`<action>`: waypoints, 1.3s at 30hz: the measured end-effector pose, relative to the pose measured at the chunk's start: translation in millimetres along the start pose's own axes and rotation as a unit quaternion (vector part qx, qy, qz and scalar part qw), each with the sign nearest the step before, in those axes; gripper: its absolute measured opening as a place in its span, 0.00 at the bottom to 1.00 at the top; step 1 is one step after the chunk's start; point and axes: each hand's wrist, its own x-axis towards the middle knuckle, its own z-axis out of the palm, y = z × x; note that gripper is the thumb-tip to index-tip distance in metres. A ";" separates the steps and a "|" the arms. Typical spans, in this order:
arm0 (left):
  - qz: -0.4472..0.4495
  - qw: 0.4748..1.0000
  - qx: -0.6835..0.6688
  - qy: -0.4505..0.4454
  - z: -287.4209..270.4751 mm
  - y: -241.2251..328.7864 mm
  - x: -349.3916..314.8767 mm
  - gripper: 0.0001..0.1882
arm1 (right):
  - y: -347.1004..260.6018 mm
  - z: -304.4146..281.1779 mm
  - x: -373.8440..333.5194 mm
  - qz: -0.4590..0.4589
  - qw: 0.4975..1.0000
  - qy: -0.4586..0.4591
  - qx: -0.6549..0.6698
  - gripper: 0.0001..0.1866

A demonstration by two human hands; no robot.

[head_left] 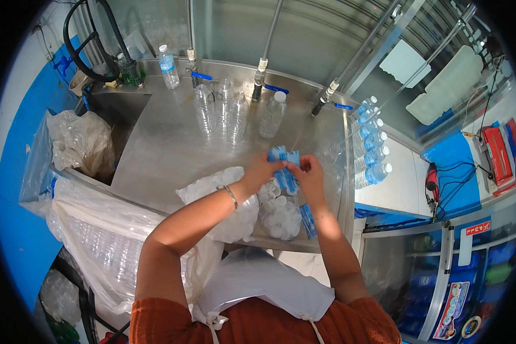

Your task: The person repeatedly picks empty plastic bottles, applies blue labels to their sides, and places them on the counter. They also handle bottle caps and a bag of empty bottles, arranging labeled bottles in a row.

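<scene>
While the left hand [260, 173] and right hand [310, 172] pinch the labels [277, 153] over the counter [166, 143], just beyond the caps [282, 219], a loose fingertip grip could drop one among them; a careless forward swing might topple the bottles [237, 121].

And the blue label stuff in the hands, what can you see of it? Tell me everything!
The blue label material looks like thin, shiny plastic, light blue with paler marks. Two short pieces show side by side, held by the left hand and right hand over the metal counter, just beyond a pile of whitish caps. More blue shows just below; whether it joins on, I can't tell.
</scene>
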 end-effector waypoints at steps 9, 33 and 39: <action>0.137 0.940 0.214 0.229 -18.3 56.7 46.5 0.16 | -17.8 33.2 103.5 -0.010 1.000 -0.014 0.012 0.09; 0.292 0.841 0.413 0.194 -20.3 42.4 56.5 0.44 | -88.6 34.2 108.6 -0.307 0.882 -0.059 -0.354 0.12; 0.272 0.856 0.420 0.131 12.2 58.3 -15.2 0.44 | -145.5 -8.2 51.0 -0.253 0.923 -0.075 -0.282 0.13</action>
